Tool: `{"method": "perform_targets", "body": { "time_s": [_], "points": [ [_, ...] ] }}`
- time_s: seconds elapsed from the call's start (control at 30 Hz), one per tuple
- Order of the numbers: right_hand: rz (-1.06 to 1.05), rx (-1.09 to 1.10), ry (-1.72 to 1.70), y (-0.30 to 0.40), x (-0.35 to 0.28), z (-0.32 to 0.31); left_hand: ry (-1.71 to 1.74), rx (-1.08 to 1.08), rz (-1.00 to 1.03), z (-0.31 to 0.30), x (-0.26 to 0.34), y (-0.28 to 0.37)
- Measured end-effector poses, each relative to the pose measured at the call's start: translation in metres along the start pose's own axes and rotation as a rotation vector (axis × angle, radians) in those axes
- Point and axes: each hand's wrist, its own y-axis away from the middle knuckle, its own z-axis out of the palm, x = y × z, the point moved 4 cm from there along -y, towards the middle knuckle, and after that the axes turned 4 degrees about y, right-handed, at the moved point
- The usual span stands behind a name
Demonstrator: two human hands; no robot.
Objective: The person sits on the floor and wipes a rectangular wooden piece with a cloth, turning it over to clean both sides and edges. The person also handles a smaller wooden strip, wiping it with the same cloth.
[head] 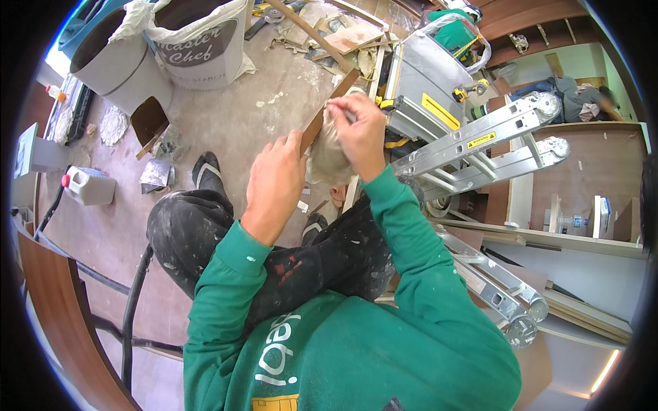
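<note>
My left hand grips the near end of a narrow brown wood-look strip, which slants up and away from me above the floor. My right hand is at the strip's right edge, with thumb and forefinger pinched together there. Whether something thin is between those fingertips is too small to tell. Below and between the hands shows a pale, crumpled plastic bag or cloth, partly hidden by my right hand. Both forearms are in green sleeves over my dark, paint-spotted trousers.
An aluminium folding ladder and a grey tool chest stand at right. A white sack, a bucket and a jerrycan are at left. Scraps litter the far floor. Two other people are at the upper right.
</note>
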Motion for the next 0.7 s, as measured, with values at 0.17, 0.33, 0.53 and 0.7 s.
{"method": "perform_targets", "body": {
  "time_s": [0.17, 0.33, 0.53, 0.7],
  "points": [
    [-0.102, -0.077, -0.044, 0.024, -0.028, 0.009, -0.027, -0.063, -0.043, 0.005, -0.003, -0.002],
    [-0.024, 0.017, -0.026, 0.001, -0.005, 0.002, -0.015, -0.005, -0.003, 0.002, 0.001, 0.001],
    [-0.109, -0.027, -0.014, 0.009, -0.009, 0.005, -0.034, -0.024, -0.027, 0.005, -0.002, 0.002],
    [0.018, 0.061, 0.016, -0.034, 0.031, 0.0, -0.063, 0.025, 0.032, 0.003, -0.002, 0.002]
  ]
}}
